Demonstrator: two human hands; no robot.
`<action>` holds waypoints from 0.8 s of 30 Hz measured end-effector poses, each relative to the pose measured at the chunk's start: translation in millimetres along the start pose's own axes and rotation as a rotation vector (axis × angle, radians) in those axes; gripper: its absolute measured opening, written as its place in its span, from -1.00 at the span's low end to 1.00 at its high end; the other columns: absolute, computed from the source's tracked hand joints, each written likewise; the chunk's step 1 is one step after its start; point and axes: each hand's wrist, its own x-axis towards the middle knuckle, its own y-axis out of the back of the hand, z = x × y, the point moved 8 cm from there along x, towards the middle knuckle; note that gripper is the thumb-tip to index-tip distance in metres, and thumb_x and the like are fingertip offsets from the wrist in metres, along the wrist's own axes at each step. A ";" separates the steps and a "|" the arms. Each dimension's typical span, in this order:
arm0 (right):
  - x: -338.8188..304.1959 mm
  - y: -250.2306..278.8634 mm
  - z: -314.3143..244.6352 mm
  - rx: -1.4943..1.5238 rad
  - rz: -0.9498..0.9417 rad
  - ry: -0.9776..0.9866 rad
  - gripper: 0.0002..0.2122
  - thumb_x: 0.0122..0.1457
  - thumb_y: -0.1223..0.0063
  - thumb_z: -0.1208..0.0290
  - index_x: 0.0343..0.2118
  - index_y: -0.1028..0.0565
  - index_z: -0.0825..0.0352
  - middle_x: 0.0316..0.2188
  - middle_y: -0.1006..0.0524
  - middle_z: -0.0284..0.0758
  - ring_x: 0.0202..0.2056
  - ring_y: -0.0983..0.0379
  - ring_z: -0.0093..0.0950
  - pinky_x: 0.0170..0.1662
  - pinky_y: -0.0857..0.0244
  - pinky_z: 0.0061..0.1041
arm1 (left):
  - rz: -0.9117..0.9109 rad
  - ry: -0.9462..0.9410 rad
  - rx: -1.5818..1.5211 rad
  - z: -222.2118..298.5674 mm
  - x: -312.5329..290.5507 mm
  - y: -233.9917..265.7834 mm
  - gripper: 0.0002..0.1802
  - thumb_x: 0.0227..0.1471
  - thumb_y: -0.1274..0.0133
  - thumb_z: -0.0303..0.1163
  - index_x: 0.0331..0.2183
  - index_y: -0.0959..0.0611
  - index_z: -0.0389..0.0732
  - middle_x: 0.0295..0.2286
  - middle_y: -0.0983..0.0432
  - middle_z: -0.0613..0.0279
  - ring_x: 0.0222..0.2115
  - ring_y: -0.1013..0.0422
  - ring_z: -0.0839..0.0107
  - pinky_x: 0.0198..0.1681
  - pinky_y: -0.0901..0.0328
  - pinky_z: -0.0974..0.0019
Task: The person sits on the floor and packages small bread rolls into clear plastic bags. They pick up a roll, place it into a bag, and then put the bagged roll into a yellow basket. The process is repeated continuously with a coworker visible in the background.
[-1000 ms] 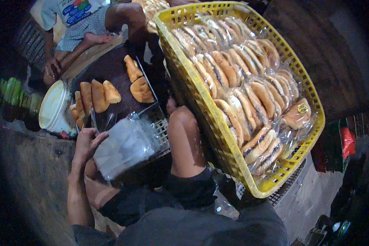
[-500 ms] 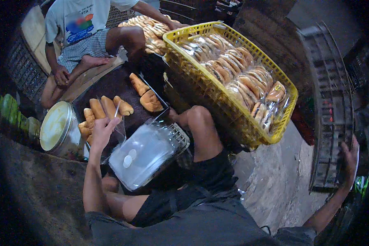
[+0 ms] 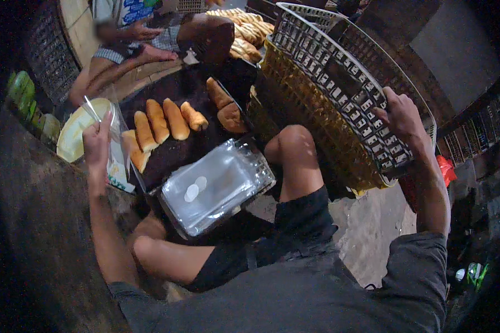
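My left hand (image 3: 97,143) is closed in a pinch beside the round tub, gripping a clear plastic bag (image 3: 119,136). A thin pale strip (image 3: 92,109) sticks up past its fingers; I cannot make out if it is part of the bag. On the right, my right hand (image 3: 401,114) is wrapped round the side of a grey slatted crate (image 3: 339,66). That crate stands tilted over the yellow crate (image 3: 300,105), hiding its packed buns. Several long bread rolls (image 3: 175,119) lie in a row on a dark tray (image 3: 175,150), with two browner pieces (image 3: 230,117) at its right edge.
A stack of clear bags (image 3: 211,191) with two white discs on top lies before my knees. The tub (image 3: 66,139) holds something pale yellow. Across the tray sits another person (image 3: 144,39), near a heap of buns (image 3: 244,28). Green packages (image 3: 21,91) stand far left.
My right hand has brought the grey crate from the far right onto the yellow crate. My left hand has moved left with the plastic bag, from the rolls to beside the tub.
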 end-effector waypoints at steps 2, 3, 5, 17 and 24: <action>6.2 0.2 -6.7 -0.002 -0.010 -0.027 -0.60 0.02 -0.19 0.18 -0.24 -0.33 0.36 -0.50 -0.46 0.01 -0.37 -0.40 0.02 -0.31 -0.23 -0.10 | -0.003 0.011 -0.035 16.6 -1.4 8.3 -0.48 0.14 0.01 -0.10 -0.76 -0.31 -0.08 -0.75 -0.12 0.54 -0.69 0.00 0.66 -0.63 0.11 0.42; 4.3 -2.2 -7.8 0.013 -0.016 -0.015 -0.60 0.01 -0.19 0.17 -0.25 -0.33 0.37 -0.50 -0.46 0.01 -0.37 -0.40 0.03 -0.32 -0.23 -0.10 | -0.009 0.023 0.004 17.4 -4.1 7.8 -0.48 0.14 0.00 -0.10 -0.76 -0.31 -0.08 -0.75 -0.12 0.54 -0.69 0.00 0.66 -0.63 0.11 0.42; 4.3 -3.7 -5.5 0.032 -0.014 -0.003 -0.58 0.01 -0.19 0.14 -0.25 -0.33 0.37 -0.50 -0.47 0.02 -0.38 -0.40 0.03 -0.33 -0.23 -0.10 | -0.021 0.032 0.064 16.3 -3.4 -1.9 -0.48 0.13 0.00 -0.12 -0.76 -0.30 -0.09 -0.75 -0.12 0.54 -0.69 0.00 0.66 -0.63 0.10 0.42; -3.2 -4.7 6.5 -0.084 0.106 -0.240 -0.67 0.07 -0.12 0.19 -0.28 -0.30 0.31 -0.47 -0.53 -0.08 -0.39 -0.48 -0.05 -0.38 -0.32 -0.12 | -0.117 0.153 0.044 -69.9 10.6 -53.3 -0.51 0.13 0.00 -0.19 -0.74 -0.38 -0.22 -0.75 -0.17 0.48 -0.68 -0.08 0.64 -0.62 0.02 0.36; 34.4 -83.4 158.3 -0.132 0.230 -0.387 -0.63 0.06 -0.13 0.20 -0.11 -0.32 0.20 -0.36 -0.52 -0.15 -0.28 -0.47 -0.07 -0.29 -0.32 -0.09 | -0.040 -0.019 0.067 -19.7 11.4 -70.3 -0.52 0.13 0.00 -0.20 -0.69 -0.40 -0.31 -0.74 -0.22 0.38 -0.66 -0.06 0.56 -0.58 -0.02 0.28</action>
